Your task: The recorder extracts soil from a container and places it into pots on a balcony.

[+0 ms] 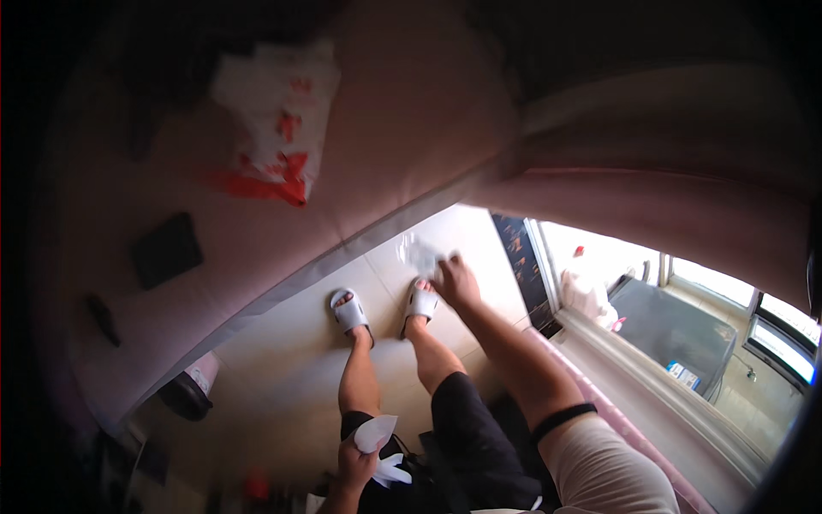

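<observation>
My left hand (356, 459) is low in the view, in front of my dark shorts. It grips a crumpled white sheet (374, 434), likely tissue or thin cloth, with loose ends hanging below the fist. Stretched out ahead over the tiled floor, my right hand (457, 281) is closed on a blurred, see-through thing (419, 252) that looks like clear plastic; its exact kind cannot be told. Beneath that hand is one of the two white slide sandals (420, 302) on my feet.
A bed (385, 148) with a pinkish cover spans the left and top. It bears a white plastic bag (276, 115) with red print and a dark flat object (167, 250). A dark-rimmed bin (186, 395) stands beside it. At right, beyond a window sill (661, 379), sits a grey appliance (674, 327).
</observation>
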### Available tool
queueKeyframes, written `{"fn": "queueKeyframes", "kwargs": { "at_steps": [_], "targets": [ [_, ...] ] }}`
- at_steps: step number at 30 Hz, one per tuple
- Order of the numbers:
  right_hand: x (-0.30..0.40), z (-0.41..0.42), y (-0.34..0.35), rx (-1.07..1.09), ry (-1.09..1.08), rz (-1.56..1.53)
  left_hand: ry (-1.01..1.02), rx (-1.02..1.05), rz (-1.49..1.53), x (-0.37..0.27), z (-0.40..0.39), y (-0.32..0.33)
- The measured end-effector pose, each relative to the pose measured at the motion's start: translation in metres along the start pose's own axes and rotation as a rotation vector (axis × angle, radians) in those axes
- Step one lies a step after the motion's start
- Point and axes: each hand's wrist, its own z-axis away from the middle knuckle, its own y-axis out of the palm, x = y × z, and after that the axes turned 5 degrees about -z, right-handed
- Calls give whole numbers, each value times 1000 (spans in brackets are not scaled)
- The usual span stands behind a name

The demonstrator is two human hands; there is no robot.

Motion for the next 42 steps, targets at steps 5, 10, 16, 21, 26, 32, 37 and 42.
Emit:
{"fn": "queueKeyframes", "kwargs": {
  "at_steps": [5, 10, 16, 21, 26, 32, 37, 42],
  "targets": [
    [127, 207, -269, 48, 72, -135, 492, 198, -374, -179, 98, 1],
    [220, 338, -570, 9, 9, -290, 1006, 498, -508, -398, 188, 82],
    [148, 449, -777, -370, -105, -554, 1077, 942, -953, -595, 284, 251],
    [-30, 462, -850, -567, -88, -1009, 938, 1004, -784, -661, 275, 423],
    [-218, 414, -860, -270, 18, -1327, 704, 998, -485, -732, 231, 641],
    [-449, 383, -924, -815, 397, -1179, 722, 783, -531, -821, 184, 852],
    [-649, 367, -1023, -1706, 332, -1679, 565, 589, -723, -819, 48, 972],
    [-775, 308, -1006, -1456, 442, -1718, 569, 615, -975, -798, -67, 1097]
  ]
}}
